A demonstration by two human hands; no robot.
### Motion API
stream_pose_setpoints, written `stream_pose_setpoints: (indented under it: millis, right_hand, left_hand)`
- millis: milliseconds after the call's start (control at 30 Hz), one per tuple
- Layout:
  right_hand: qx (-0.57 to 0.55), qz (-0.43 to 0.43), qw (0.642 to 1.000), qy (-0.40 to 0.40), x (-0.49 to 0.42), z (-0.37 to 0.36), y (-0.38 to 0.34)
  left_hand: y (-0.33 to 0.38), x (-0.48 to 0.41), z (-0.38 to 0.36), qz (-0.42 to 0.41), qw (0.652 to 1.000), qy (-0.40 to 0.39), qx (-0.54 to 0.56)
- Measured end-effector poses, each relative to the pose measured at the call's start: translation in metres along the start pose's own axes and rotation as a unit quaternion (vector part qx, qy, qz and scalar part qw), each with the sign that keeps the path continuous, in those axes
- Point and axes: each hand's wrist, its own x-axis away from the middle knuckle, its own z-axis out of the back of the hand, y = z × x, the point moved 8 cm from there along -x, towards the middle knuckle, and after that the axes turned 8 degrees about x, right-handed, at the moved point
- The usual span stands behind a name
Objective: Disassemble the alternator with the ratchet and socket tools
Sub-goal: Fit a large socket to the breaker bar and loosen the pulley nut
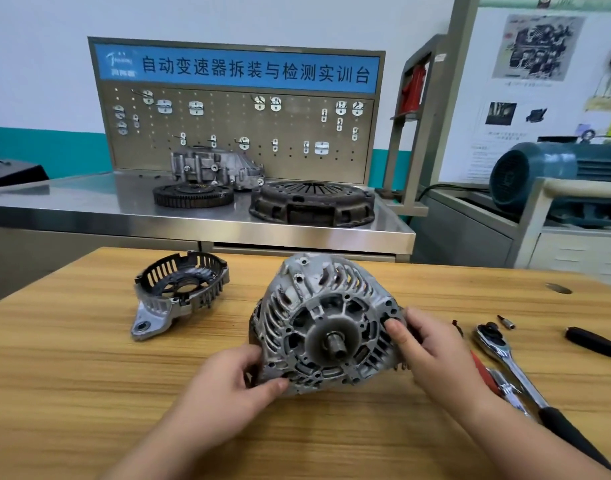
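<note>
The grey alternator body [326,323] stands tilted on the wooden table [89,375], its shaft end facing me. My left hand [228,386] grips its lower left edge, thumb on the front face. My right hand [425,348] grips its right edge, thumb over a vent slot. A removed end cover [179,289] lies to the left, apart from the body. The ratchet [515,368] with a black handle lies to the right of my right hand. A small socket bit [506,321] lies beside the ratchet head.
A red-handled tool [480,370] lies partly under my right wrist. A black-handled tool [595,342] rests at the far right. Behind the table stands a steel bench [89,209] with a flywheel [193,195], a clutch cover [312,202] and a pegboard [238,133].
</note>
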Motion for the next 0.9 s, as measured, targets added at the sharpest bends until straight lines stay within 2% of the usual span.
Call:
stream_pose_setpoints:
  millis: [100, 167, 367, 633, 733, 900]
  right_hand:
    - [0.033, -0.038, 0.996, -0.079, 0.006, -0.007, 0.018]
    - [0.077, -0.043, 0.991, -0.103, 0.012, -0.01, 0.028]
    - [0.102, -0.012, 0.987, -0.121, 0.012, -0.013, 0.025]
    - [0.106, -0.003, 0.974, -0.2, 0.019, -0.014, 0.035]
    - [0.115, 0.003, 0.973, -0.199, 0.019, -0.012, 0.034]
    - [0.102, -0.004, 0.97, -0.221, 0.015, -0.012, 0.029]
  left_hand:
    - [-0.004, 0.0, -0.004, 0.014, 0.998, -0.003, -0.054]
    - [-0.005, 0.003, -0.01, 0.009, 0.995, -0.019, -0.096]
    - [-0.006, 0.001, 0.001, 0.016, 0.991, 0.025, -0.133]
    - [0.002, 0.004, -0.006, -0.032, 0.979, 0.001, -0.204]
    - [0.0, 0.002, -0.008, -0.015, 0.973, -0.007, -0.23]
    - [-0.004, 0.002, -0.007, 0.02, 0.978, -0.026, -0.204]
